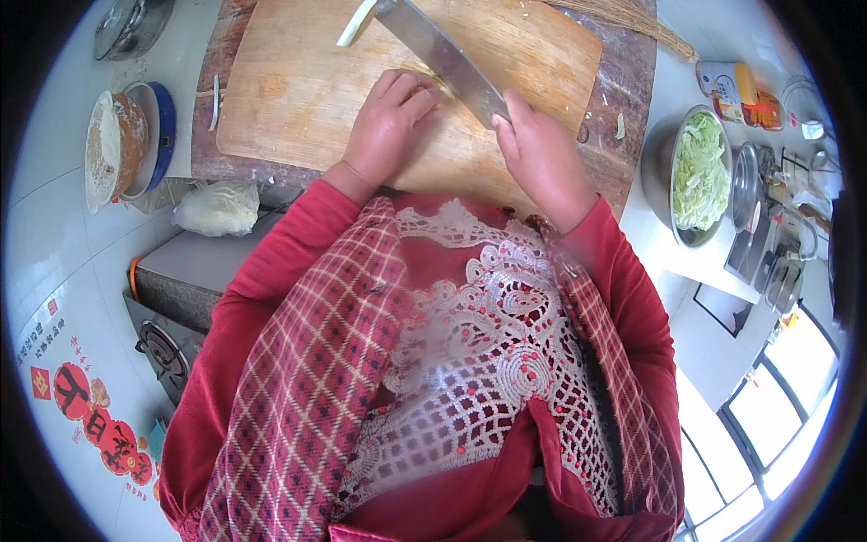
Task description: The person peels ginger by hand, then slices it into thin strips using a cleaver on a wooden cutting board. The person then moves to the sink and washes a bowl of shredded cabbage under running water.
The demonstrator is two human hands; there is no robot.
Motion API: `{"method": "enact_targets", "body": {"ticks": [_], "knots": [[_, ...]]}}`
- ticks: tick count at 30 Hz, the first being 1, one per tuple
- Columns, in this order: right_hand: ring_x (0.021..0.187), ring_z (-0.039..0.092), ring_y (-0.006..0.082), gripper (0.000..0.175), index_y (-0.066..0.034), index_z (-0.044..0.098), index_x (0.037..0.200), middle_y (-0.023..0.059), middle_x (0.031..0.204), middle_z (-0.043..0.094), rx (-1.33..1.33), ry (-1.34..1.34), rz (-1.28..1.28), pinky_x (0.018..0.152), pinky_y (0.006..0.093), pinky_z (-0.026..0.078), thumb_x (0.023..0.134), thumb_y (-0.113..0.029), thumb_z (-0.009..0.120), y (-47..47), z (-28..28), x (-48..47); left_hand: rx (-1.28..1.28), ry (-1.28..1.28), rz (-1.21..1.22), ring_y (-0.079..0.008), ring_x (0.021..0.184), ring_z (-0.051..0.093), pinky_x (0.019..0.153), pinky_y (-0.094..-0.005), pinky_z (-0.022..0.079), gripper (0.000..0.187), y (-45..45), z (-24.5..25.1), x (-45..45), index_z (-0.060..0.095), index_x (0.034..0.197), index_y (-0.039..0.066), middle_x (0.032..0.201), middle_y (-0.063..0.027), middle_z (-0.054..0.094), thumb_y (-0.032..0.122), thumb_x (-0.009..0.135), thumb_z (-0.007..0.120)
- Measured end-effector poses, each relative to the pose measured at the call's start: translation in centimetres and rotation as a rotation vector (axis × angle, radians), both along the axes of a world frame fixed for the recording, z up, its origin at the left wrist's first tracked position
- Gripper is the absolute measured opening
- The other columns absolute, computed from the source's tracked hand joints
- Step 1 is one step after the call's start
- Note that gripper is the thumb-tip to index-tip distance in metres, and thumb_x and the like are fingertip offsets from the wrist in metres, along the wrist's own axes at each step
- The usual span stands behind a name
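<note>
A wooden cutting board (298,101) lies before me on a worn table. My right hand (538,149) grips a broad cleaver (450,68) by its handle end, with the blade slanting up and left across the board. Beside the blade, the curled fingers of my left hand (396,118) press on a small pale yellowish piece of vegetable (430,76), mostly hidden by the fingers and cleaver. Farther up, a pale vegetable strip (355,24) lies on the board near the blade's tip.
At right stands a metal bowl (653,176) of shredded cabbage (702,169), near jars and dishes. A straw brush (637,24) lies at the table's far right. On the left are a floury bowl (129,142), a bagged cabbage (218,206) and a gas burner (162,352).
</note>
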State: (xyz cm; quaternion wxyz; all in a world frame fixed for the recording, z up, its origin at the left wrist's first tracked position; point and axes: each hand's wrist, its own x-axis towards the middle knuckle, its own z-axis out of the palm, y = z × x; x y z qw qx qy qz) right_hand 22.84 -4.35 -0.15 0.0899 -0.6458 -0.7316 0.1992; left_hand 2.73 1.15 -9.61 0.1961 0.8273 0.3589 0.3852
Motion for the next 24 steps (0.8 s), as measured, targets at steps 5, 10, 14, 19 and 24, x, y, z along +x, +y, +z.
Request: {"method": "enact_targets", "body": {"ticks": [5, 10, 14, 19, 24], "knots": [[0.080, 0.064, 0.0455, 0.023, -0.0014, 0.050, 0.116, 0.0265, 0.083, 0.064, -0.106, -0.009, 0.137, 0.068, 0.0533, 0.047, 0.100, -0.019, 0.053, 0.1, 1.6, 1.3, -0.036, -0.056, 0.006, -0.0300, 0.096, 0.063, 0.084, -0.0379, 0.053, 0.019, 0.2, -0.6, -0.1, 0.073, 0.095, 0.006, 0.101, -0.0083, 0.069, 0.003, 0.077, 0.078], [0.079, 0.064, 0.0455, 0.023, -0.0018, 0.049, 0.115, 0.0245, 0.082, 0.065, -0.124, -0.114, 0.144, 0.067, 0.0534, 0.048, 0.100, -0.019, 0.053, 0.7, 0.1, -0.2, -0.070, -0.084, 0.007, -0.0299, 0.096, 0.063, 0.082, -0.0388, 0.054, 0.014, 0.3, -0.7, 0.1, 0.071, 0.091, 0.006, 0.098, -0.0085, 0.068, 0.004, 0.078, 0.076], [0.078, 0.064, 0.0456, 0.025, -0.0012, 0.049, 0.115, 0.0244, 0.082, 0.065, -0.081, -0.121, 0.076, 0.066, 0.0542, 0.049, 0.100, -0.021, 0.053, 1.1, -1.3, -0.6, -0.091, -0.075, 0.010, -0.0305, 0.099, 0.063, 0.085, -0.0391, 0.053, 0.019, 0.2, -0.2, 0.2, 0.071, 0.095, 0.006, 0.101, -0.0090, 0.067, 0.006, 0.077, 0.077], [0.078, 0.064, 0.0465, 0.023, -0.0010, 0.048, 0.110, 0.0244, 0.084, 0.065, -0.022, 0.039, -0.090, 0.067, 0.0551, 0.048, 0.100, -0.021, 0.054, 0.3, -0.6, 0.2, -0.051, -0.058, 0.052, -0.0314, 0.102, 0.062, 0.086, -0.0396, 0.052, 0.031, -0.4, 0.4, -0.1, 0.068, 0.102, 0.005, 0.110, -0.0104, 0.065, 0.009, 0.075, 0.082], [0.078, 0.063, 0.0467, 0.019, -0.0011, 0.047, 0.107, 0.0253, 0.084, 0.064, -0.088, -0.071, 0.054, 0.065, 0.0543, 0.047, 0.100, -0.017, 0.053, -0.4, 1.3, 1.1, -0.086, 0.018, 0.010, -0.0322, 0.102, 0.061, 0.086, -0.0401, 0.052, 0.027, -0.1, 0.2, 0.1, 0.066, 0.096, 0.003, 0.107, -0.0112, 0.065, 0.007, 0.074, 0.082]]}}
